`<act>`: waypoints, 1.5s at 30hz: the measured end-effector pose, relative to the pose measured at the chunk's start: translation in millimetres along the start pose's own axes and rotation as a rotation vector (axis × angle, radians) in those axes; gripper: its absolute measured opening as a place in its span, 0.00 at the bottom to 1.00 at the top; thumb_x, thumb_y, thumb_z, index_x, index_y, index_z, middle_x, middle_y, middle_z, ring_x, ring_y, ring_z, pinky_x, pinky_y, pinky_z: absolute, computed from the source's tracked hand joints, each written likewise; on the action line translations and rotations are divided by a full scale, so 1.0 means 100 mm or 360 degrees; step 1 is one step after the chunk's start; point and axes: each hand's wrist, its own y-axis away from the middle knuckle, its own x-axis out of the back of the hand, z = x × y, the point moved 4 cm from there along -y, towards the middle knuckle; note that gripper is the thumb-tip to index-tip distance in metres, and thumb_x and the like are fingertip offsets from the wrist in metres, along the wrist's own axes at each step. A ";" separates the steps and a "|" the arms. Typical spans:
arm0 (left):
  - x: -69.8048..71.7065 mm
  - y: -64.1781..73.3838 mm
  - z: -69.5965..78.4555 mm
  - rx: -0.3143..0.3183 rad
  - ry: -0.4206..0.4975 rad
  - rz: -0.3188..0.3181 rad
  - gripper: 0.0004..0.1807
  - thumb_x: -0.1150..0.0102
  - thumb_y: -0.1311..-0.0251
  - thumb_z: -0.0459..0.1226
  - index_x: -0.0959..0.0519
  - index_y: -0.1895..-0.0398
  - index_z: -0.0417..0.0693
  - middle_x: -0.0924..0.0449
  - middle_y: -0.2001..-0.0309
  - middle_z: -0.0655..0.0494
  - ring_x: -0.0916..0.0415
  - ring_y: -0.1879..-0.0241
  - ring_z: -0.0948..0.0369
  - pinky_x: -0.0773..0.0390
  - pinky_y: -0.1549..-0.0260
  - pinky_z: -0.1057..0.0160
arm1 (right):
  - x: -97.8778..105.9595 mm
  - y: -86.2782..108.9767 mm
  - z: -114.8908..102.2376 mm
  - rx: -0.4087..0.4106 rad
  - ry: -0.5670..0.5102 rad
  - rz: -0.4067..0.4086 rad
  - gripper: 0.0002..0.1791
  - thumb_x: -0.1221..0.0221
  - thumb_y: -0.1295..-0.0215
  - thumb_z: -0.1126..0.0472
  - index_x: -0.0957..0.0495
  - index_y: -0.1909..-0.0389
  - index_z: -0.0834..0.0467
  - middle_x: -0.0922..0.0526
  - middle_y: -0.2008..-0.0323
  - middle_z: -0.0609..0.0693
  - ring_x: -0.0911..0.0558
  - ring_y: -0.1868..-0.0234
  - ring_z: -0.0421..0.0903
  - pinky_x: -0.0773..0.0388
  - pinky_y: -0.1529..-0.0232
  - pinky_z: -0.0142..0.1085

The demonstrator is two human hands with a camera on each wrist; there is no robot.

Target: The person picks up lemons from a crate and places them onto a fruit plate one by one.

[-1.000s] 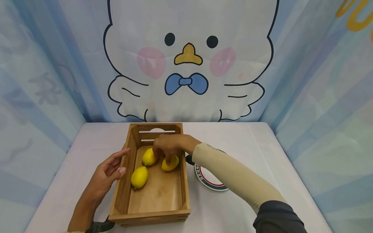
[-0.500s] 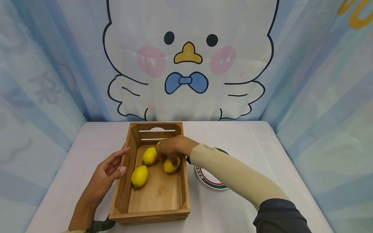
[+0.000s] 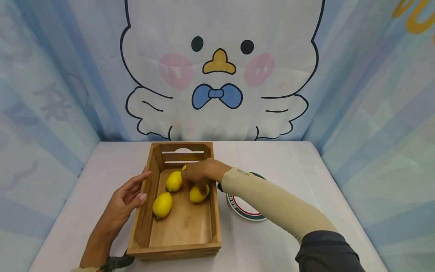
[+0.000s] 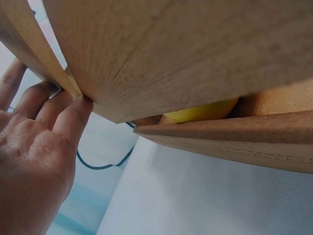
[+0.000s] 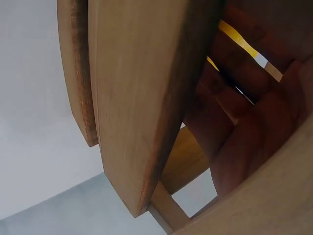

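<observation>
A wooden crate [image 3: 183,234] stands on the table with several lemons inside. My right hand [image 3: 204,172] reaches down into its far half, and the fingers and thumb curl on a lemon [image 3: 198,194] near the right wall. Beside that hand lies a second lemon [image 3: 174,181], and a third lemon [image 3: 162,206] is nearer the left wall. A sliver of yellow [image 3: 184,167] shows behind the knuckles, mostly hidden. Outside the crate, my left hand [image 4: 41,147] touches the slatted left wall, its fingers loosely extended. Yellow shows between the right fingers [image 5: 230,103] in the right wrist view.
Right of the crate lies a round plate [image 3: 234,206] with a green and red rim, partly covered by my right sleeve [image 3: 272,204]. A bit of yellow [image 3: 250,173] peeks out at the plate's far side. Printed curtains enclose the white-covered table [image 3: 292,162].
My right hand has shifted slightly right, and the lemon under it has moved a little nearer. Yellow now shows behind its knuckles. My left hand stays at the crate wall.
</observation>
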 end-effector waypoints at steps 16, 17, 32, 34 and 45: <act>-0.01 -0.01 0.01 0.0027 0.0001 0.0006 0.33 0.47 0.22 0.29 0.38 0.17 0.48 0.46 0.14 0.48 0.51 0.16 0.71 0.40 0.31 0.84 | 0.03 -0.02 0.00 0.0249 -0.0200 0.0005 0.29 0.17 0.50 0.63 0.11 0.45 0.46 0.13 0.48 0.40 0.20 0.49 0.39 0.20 0.43 0.31; -0.01 0.00 0.01 0.0029 0.0000 0.0008 0.33 0.47 0.22 0.29 0.38 0.17 0.48 0.46 0.14 0.48 0.52 0.16 0.70 0.40 0.31 0.84 | 0.04 -0.02 0.00 0.0267 -0.0225 0.0009 0.28 0.17 0.50 0.62 0.11 0.45 0.46 0.13 0.48 0.39 0.20 0.49 0.39 0.20 0.43 0.31; -0.01 -0.01 0.01 0.0032 -0.0009 0.0020 0.32 0.47 0.22 0.29 0.37 0.17 0.49 0.47 0.14 0.48 0.53 0.15 0.66 0.40 0.31 0.84 | 0.12 0.08 -0.05 0.0676 -0.0479 0.0151 0.30 0.18 0.50 0.65 0.10 0.43 0.47 0.10 0.52 0.35 0.17 0.48 0.42 0.19 0.40 0.31; -0.01 -0.01 0.02 0.0035 -0.0007 0.0021 0.32 0.47 0.22 0.29 0.37 0.17 0.49 0.47 0.14 0.48 0.52 0.15 0.67 0.40 0.31 0.84 | 0.13 0.10 -0.07 0.0706 -0.0496 0.0159 0.30 0.17 0.50 0.64 0.11 0.43 0.47 0.11 0.51 0.34 0.17 0.47 0.41 0.19 0.38 0.31; -0.02 -0.01 0.02 0.0064 -0.0006 0.0021 0.32 0.47 0.21 0.31 0.38 0.17 0.50 0.48 0.13 0.50 0.54 0.15 0.65 0.39 0.32 0.84 | 0.11 0.17 -0.11 0.0829 -0.0572 0.0209 0.31 0.18 0.49 0.63 0.12 0.40 0.51 0.10 0.47 0.37 0.17 0.48 0.31 0.22 0.37 0.26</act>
